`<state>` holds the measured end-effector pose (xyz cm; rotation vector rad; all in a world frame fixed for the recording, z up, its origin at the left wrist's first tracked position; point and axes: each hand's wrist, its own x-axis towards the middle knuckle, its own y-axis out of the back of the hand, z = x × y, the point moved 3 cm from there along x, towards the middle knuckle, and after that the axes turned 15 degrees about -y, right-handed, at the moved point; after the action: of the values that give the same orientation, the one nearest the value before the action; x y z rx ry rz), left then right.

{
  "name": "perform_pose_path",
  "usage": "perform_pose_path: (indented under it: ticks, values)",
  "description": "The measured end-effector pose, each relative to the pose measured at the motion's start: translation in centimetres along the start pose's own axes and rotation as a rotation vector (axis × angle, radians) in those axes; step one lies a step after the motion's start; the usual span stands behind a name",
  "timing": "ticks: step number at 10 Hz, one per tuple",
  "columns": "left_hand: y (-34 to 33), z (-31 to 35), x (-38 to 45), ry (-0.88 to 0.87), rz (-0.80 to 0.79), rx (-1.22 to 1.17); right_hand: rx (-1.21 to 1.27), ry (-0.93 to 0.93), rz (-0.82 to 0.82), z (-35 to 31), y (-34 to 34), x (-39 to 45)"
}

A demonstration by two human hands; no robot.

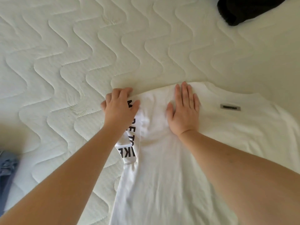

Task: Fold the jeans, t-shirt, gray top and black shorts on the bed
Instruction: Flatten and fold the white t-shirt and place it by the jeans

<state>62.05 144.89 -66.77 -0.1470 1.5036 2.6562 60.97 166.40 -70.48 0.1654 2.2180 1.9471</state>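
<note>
- Progress, as I read it from the head view: I am partway through the white cotton t-shirt (162, 168), which lies flat on the cream quilted mattress (73, 54) of the bed, its grey neck label (230, 108) facing up; its left edge is turned in, showing black lettering, so I judge the first lengthwise fold is in hand and not finished
- My left hand (120, 108) has its fingers curled over that turned-in edge, gripping the cloth; my right hand (184, 109) lies flat with straight fingers, pressing the shirt's middle and grasping nothing
- Blue denim jeans (7, 169) show only as a sliver at the left edge; whether they are folded I cannot tell
- Black bunched fabric (243, 8) at the top right, probably the black shorts, looks unfolded
- Gray top is out of view; so most of the task seems left
</note>
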Motion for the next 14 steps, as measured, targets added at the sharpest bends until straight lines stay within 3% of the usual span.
perform_pose_path:
  ticks: [1, 2, 3, 5, 6, 7, 11, 12, 13, 14]
  values:
    - [1.0, 0.3, 2.3, -0.187, -0.255, -0.131, 0.0, -0.006, 0.004, 0.0, 0.1, 0.0]
    - [1.6, 1.3, 2.4, -0.248, -0.625, -0.425, -0.002, -0.009, 0.019, 0.0, 0.1, -0.1]
    - [2.1, 1.1, 1.7, -0.224, -0.763, -0.409, -0.007, -0.011, 0.032, -0.1, 0.2, -0.1]
    - [3.4, -1.5, 0.6, -0.083, -0.669, -0.372, 0.0, 0.001, 0.035, -0.1, 0.1, 0.0]
    - [5.1, -2.8, 0.1, -0.175, -0.69, -0.244, 0.013, 0.001, 0.048, -0.1, 0.2, 0.0]
    - [5.9, -3.1, -1.1, -0.193, -0.725, -0.373, 0.014, 0.001, 0.051, -0.1, 0.4, -0.1]
    - [4.7, -0.7, -3.3, 0.016, -0.338, -0.827, -0.011, 0.01, 0.055, -0.2, 0.4, -0.2]
    - [5.8, -1.3, -3.4, 0.021, -0.146, -0.752, -0.002, 0.012, 0.057, -0.2, 0.4, -0.1]
    - [6.5, -4.0, -3.9, 0.254, 0.137, -0.548, 0.001, 0.013, 0.062, -0.1, 0.3, -0.1]
    - [5.7, -7.0, -5.1, 0.642, 0.171, -0.589, -0.007, 0.011, 0.06, -0.1, 0.2, -0.1]
